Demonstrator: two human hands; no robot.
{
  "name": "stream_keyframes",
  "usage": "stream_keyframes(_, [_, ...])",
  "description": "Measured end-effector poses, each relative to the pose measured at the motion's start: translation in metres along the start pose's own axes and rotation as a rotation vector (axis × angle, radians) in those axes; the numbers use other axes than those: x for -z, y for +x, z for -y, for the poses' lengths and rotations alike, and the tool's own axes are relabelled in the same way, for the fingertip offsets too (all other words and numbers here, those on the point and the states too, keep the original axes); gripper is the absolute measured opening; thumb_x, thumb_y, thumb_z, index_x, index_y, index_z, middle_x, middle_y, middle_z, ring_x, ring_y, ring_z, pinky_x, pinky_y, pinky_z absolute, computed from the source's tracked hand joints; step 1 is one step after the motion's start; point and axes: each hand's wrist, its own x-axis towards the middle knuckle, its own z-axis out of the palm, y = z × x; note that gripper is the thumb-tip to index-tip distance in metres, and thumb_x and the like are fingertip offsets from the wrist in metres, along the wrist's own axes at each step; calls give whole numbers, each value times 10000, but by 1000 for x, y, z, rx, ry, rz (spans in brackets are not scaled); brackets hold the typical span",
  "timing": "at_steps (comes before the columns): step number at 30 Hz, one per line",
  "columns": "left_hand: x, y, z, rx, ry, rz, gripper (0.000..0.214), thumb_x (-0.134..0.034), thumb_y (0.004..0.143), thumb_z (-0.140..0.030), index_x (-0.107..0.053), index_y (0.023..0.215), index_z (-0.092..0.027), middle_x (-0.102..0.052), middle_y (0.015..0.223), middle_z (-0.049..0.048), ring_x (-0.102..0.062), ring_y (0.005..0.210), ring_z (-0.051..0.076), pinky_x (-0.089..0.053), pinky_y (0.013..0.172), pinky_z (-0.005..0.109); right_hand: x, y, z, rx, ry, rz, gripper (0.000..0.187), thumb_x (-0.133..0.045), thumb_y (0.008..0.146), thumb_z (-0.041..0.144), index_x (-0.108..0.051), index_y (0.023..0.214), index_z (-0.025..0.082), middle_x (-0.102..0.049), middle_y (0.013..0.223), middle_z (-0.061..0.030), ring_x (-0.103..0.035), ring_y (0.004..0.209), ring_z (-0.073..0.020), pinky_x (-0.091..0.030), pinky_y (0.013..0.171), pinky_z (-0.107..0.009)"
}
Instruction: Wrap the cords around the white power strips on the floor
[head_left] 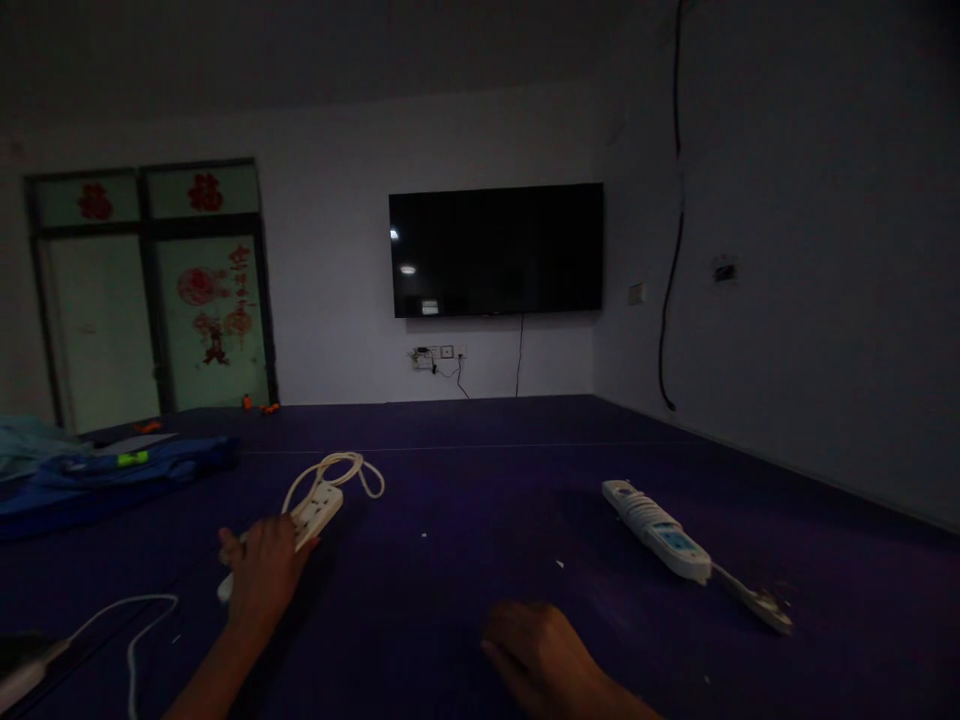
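My left hand (264,570) is closed around a white power strip (319,510), which lies slanted on the dark purple surface. Its far end with the sockets shows beyond my fingers, and the middle is hidden under them. A pale cord (341,458) loops from the strip's far end. Near the front edge of the view, my right hand (541,645) rests low over the surface with its fingers curled; I see nothing in it. Off to the right lies a second white power strip (660,530), its cord wound round its body and a plug (769,608) trailing from the near end.
Blue folded cloth (142,475) lies at the left, with small orange items (268,408) farther back. A white cable (135,625) curls at the front left beside a dark device. Small white scraps dot the surface. A television (495,250) hangs on the far wall.
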Motion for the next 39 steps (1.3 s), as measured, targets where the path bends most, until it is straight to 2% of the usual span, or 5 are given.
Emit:
stream_keyframes(11, [25,-38,-109,-648,-493,-255,523,-501,802,-539,-520,1188,-186,-629,1089,81,-530,1055,252,-131,1079,593,17,-9,-43,-700,365,-694,509,-339,893,506,-475,1267,189,-424,1369,-120,-355,1279,-273,-275,1053,-492])
stream_keyframes(17, [28,-41,-106,-798,-595,-187,561,-497,791,-567,-514,1196,-180,-632,1056,65,-536,1035,230,-132,1088,583,24,-10,-59,-870,1007,-549,619,-467,785,636,-558,1157,150,-670,938,-103,-641,816,-246,-511,734,-377])
stream_keyframes(22, [19,-36,-99,-814,-654,-60,562,-517,775,-572,-513,1202,-207,-629,1060,56,-535,1034,230,-145,1072,612,8,-7,-49,-903,1106,-381,603,-492,736,679,-616,925,120,-543,475,13,-482,357,-128,-382,350,-235])
stream_keyframes(34, [25,-34,-100,-745,-702,139,529,-592,745,-525,-534,1193,-250,-636,1098,54,-528,1083,237,-129,1075,612,5,-2,-41,-918,1107,-348,652,-485,713,704,-605,939,104,-563,479,2,-422,338,-94,-278,320,-198])
stream_keyframes(39, [17,-38,-100,-750,-588,7,623,-564,781,-483,-392,1341,-272,-538,1300,78,-419,1238,281,-103,1071,619,1,-4,-42,-927,1127,-336,710,-481,759,649,-511,1198,93,-582,527,-1,-446,349,-104,-315,327,-203])
